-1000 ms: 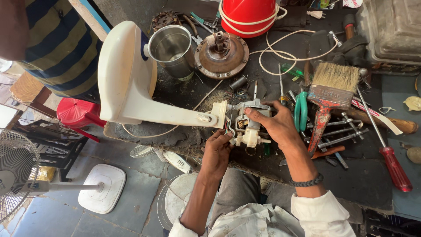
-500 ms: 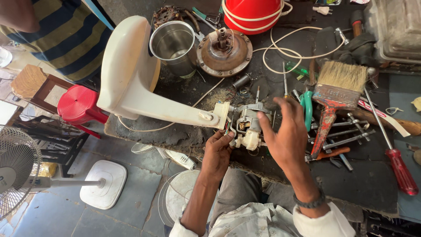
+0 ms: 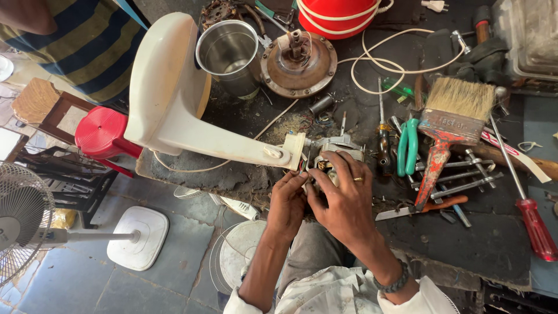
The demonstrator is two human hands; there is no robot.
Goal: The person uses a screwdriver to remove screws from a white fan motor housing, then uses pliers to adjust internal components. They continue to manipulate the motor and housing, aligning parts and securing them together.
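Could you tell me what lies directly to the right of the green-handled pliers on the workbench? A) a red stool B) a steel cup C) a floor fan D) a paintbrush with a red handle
D: the paintbrush with its red handle lies just right of the green-handled pliers on the workbench.

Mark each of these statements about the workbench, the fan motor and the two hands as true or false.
1. Both hands, left hand and right hand, are on the small motor. True.
2. The paintbrush lies left of the steel cup. False: it lies to the right.
3. The right hand wears a ring. True.
4. The red-handled screwdriver is in the left hand. False: it lies on the bench.
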